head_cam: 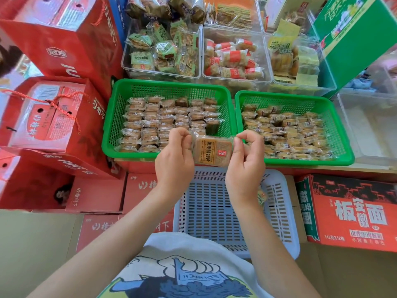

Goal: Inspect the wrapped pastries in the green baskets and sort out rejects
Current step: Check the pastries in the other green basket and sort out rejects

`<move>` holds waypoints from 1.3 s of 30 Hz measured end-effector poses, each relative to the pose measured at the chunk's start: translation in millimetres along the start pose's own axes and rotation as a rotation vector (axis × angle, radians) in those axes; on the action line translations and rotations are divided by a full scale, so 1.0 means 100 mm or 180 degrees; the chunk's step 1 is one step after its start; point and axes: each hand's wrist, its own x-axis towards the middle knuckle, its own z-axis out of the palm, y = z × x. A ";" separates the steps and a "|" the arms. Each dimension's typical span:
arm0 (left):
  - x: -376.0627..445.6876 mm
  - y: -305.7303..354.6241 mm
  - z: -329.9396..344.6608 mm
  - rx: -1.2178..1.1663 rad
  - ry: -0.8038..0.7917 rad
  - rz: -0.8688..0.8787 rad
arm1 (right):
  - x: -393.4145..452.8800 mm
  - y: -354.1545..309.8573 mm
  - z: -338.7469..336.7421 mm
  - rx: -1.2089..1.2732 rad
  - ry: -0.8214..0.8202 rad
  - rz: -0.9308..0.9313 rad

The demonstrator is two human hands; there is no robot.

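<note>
I hold one wrapped pastry, square and brown with a label, stretched between both hands above the gap between the baskets. My left hand pinches its left wrapper end and my right hand pinches the right end. The left green basket holds wrapped pastries in tidy rows. In the right green basket the pastries lie in a loose heap. Below my hands sits a white slatted basket, with one small wrapped pastry near its right side.
Clear tubs of other wrapped snacks stand behind the green baskets. Red gift boxes are stacked at the left, a red noodle carton sits at the right, and a green carton leans at the upper right. A clear tub stands far right.
</note>
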 end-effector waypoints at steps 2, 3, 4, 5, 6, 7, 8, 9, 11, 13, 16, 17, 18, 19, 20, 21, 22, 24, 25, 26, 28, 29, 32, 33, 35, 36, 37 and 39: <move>0.01 -0.03 0.00 -0.0143 -0.0002 0.0036 | 0.01 -0.03 -0.02 0.0035 0.0046 -0.0026; 0.01 -0.01 -0.01 -0.0295 -0.0040 -0.0013 | 0.01 -0.05 -0.04 0.0087 0.0044 0.0017; 0.02 0.03 -0.03 -0.0484 -0.0083 -0.0100 | 0.03 -0.04 -0.06 0.0139 0.0044 0.0109; 0.03 0.06 -0.05 -0.0664 -0.0124 -0.0239 | 0.05 -0.05 -0.07 0.0220 0.0042 0.0261; 0.04 0.10 -0.06 -0.0867 -0.0189 -0.0445 | 0.07 -0.05 -0.09 0.0331 0.0031 0.0482; 0.05 0.11 -0.06 -0.1089 -0.0277 -0.0704 | 0.10 -0.06 -0.10 0.0537 0.0003 0.0788; 0.06 0.13 -0.07 -0.1328 -0.0375 -0.0965 | 0.13 -0.07 -0.12 0.0894 -0.0048 0.1190; 0.07 0.14 -0.07 -0.1545 -0.0466 -0.1211 | 0.16 -0.07 -0.13 0.1306 -0.0107 0.1613; 0.08 0.19 -0.08 -0.1964 -0.0683 -0.1654 | 0.21 -0.05 -0.15 0.1839 -0.0212 0.2199; 0.09 0.23 -0.10 -0.2537 -0.0935 -0.2058 | 0.23 -0.01 -0.17 0.2080 -0.0359 0.2384; 0.09 0.17 -0.09 -0.2858 -0.1221 -0.2438 | 0.25 0.02 -0.20 0.2310 -0.0444 0.2565; 0.10 0.13 -0.08 -0.2705 -0.1249 -0.2469 | 0.26 0.04 -0.22 0.2361 -0.0433 0.2632; 0.10 0.09 -0.08 -0.2493 -0.1259 -0.2409 | 0.26 0.06 -0.24 0.2384 -0.0431 0.2674; 0.10 0.08 -0.08 -0.2327 -0.1256 -0.2265 | 0.27 0.10 -0.25 0.2364 -0.0423 0.2703; 0.10 0.08 -0.10 -0.2279 -0.1267 -0.2087 | 0.28 0.13 -0.26 0.2319 -0.0387 0.2741; 0.10 0.09 -0.12 -0.2333 -0.1327 -0.1868 | 0.29 0.17 -0.26 0.2252 -0.0324 0.2777; 0.10 0.09 -0.13 -0.2368 -0.1453 -0.1602 | 0.29 0.20 -0.27 0.2198 -0.0264 0.2818; 0.08 0.08 -0.15 -0.2090 -0.1778 -0.1057 | 0.31 0.21 -0.27 0.2238 -0.0191 0.2892; 0.08 0.07 -0.14 -0.1885 -0.1895 -0.0846 | 0.31 0.21 -0.26 0.2301 -0.0189 0.2935; 0.08 0.07 -0.13 -0.1758 -0.1936 -0.0726 | 0.32 0.22 -0.26 0.2341 -0.0217 0.2990; 0.09 0.07 -0.09 -0.1827 -0.1812 -0.0727 | 0.32 0.24 -0.24 0.2313 -0.0325 0.3107; 0.09 0.07 -0.08 -0.1913 -0.1702 -0.0782 | 0.32 0.27 -0.23 0.2306 -0.0360 0.3167; 0.13 0.07 -0.05 -0.2062 -0.1463 -0.0986 | 0.32 0.35 -0.20 0.2368 -0.0320 0.3293; 0.14 0.07 -0.04 -0.2067 -0.1452 -0.1037 | 0.32 0.37 -0.20 0.2344 -0.0280 0.3270; 0.16 0.06 -0.01 -0.1987 -0.1448 -0.1092 | 0.33 0.40 -0.18 0.2214 -0.0264 0.3123; 0.17 0.04 0.01 -0.1944 -0.1434 -0.1124 | 0.33 0.41 -0.17 0.2132 -0.0310 0.3002; 0.18 0.01 0.03 -0.1933 -0.1420 -0.1181 | 0.33 0.41 -0.17 0.2040 -0.0394 0.2830; 0.21 -0.04 0.06 -0.2010 -0.1416 -0.1435 | 0.35 0.40 -0.17 0.1761 -0.0745 0.2414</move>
